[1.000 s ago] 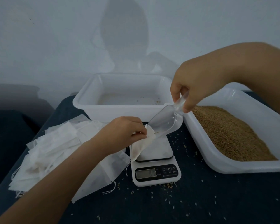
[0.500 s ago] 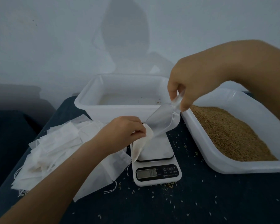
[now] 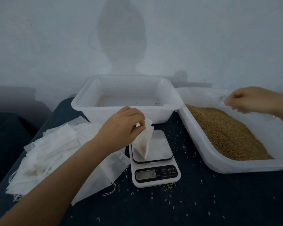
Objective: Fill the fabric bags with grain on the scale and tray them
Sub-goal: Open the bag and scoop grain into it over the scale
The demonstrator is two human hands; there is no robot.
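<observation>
here left hand (image 3: 121,126) pinches bag (image 3: 143,142) on scale (image 3: 153,160)

Left arm comes in from the lower left corner, bare forearm stretched diagonally up toward the centre, wrist bent slightly downward. The left hand (image 3: 121,126) sits knuckles up, back of the hand toward the camera, fingers curled down, thumb and fingertips (image 3: 140,128) pinched together in a tight grip on the top edge of the fabric bag (image 3: 144,143), which hangs beneath them. Over on the far right, the right arm reaches in from the frame edge, forearm angled down and out of view. The right hand (image 3: 250,99) is held high, fingers curled, pinching a clear scoop handle (image 3: 223,99), though blur hides the detail.
</observation>
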